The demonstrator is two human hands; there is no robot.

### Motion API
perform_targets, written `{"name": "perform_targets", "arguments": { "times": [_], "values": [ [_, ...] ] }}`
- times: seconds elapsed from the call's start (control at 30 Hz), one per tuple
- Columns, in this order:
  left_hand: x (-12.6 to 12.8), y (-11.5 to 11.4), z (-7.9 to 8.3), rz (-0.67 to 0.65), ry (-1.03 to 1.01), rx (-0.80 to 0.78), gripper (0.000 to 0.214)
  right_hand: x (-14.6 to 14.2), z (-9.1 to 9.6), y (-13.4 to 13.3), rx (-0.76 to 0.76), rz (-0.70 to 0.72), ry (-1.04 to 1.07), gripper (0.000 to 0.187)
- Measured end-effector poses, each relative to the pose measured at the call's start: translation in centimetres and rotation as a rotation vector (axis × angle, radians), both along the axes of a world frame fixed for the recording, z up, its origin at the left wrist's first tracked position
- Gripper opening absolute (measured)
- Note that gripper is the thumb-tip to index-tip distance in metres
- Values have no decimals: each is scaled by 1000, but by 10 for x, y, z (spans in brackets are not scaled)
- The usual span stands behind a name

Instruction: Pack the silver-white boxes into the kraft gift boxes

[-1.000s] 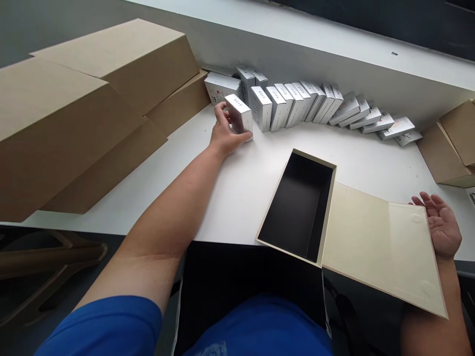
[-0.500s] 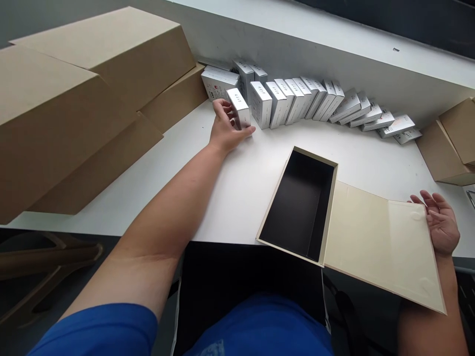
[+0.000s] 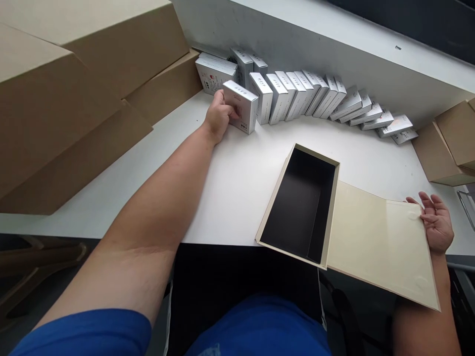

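My left hand (image 3: 218,114) reaches far across the white table and is closed around a small white carton (image 3: 241,106), tilted off the row. Behind it a row of several like white cartons (image 3: 315,99) leans against the back wall. An open gift box (image 3: 301,202) with a black inside lies at the near table edge, its cream lid flap (image 3: 382,242) folded out to the right. My right hand (image 3: 434,225) lies palm up, fingers spread, under the flap's right edge.
Large brown cardboard boxes (image 3: 74,89) are stacked at the left. More brown boxes (image 3: 449,148) stand at the right edge. The white table (image 3: 230,183) ends just before my blue shirt (image 3: 256,326). A pale ledge (image 3: 334,44) runs behind the cartons.
My left hand has closed on the end carton and tipped it away from the row, showing its face. The right hand has stayed under the lid flap.
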State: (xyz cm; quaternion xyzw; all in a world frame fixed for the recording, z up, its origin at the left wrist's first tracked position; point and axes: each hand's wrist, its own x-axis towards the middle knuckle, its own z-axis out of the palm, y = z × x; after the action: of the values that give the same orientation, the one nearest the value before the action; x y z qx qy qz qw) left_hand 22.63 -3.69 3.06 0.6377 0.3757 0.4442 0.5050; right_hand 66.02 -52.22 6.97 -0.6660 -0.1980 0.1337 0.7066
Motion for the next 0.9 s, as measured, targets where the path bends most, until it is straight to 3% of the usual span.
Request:
{"name": "perform_targets", "arguments": {
  "times": [0.1, 0.2, 0.3, 0.4, 0.7, 0.9],
  "values": [
    [8, 0, -9, 75, 58, 68, 77, -2, 2, 2, 15, -27, 16, 58],
    [13, -9, -14, 43, 47, 111, 95, -1, 2, 2, 8, -52, 33, 56],
    [19, -19, -11, -58, 41, 160, 108, 1, 2, 2, -5, -53, 38, 53],
    [29, -22, -3, -62, 82, 190, 120, -1, 3, 2, -15, -49, 26, 54],
    [41, -4, 6, -5, 225, 165, 87, -8, 5, 3, -6, -34, 12, 50],
    [52, 1, 8, -24, 103, 117, 93, -7, 3, 2, 3, -37, 20, 52]
  ]
}}
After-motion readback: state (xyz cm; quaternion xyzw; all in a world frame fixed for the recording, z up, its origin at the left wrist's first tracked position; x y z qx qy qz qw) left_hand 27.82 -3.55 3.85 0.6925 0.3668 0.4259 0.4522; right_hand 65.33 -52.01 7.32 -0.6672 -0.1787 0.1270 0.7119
